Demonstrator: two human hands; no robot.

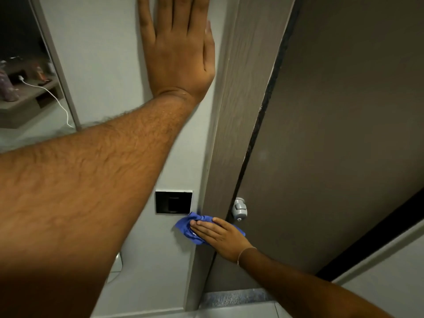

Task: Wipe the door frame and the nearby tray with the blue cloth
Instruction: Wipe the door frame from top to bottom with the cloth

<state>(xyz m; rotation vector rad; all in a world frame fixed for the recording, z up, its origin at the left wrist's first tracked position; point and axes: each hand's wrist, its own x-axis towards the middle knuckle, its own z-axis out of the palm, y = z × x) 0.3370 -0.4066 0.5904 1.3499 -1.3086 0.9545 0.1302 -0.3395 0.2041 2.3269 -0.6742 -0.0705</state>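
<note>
The grey-brown door frame point(231, 125) runs from top to bottom through the middle of the view. My right hand point(220, 237) presses the crumpled blue cloth point(187, 228) flat against the frame's lower part and the edge of the wall, just below the black wall switch. My left hand point(179, 49) lies flat with fingers spread on the pale wall, high up beside the frame, holding nothing. No tray is in view.
A black switch plate point(173, 202) sits on the wall left of the cloth. A grey door knob point(239, 211) projects from the brown door point(332, 145). A shelf with small items and a white charger cable point(55, 97) is at far left.
</note>
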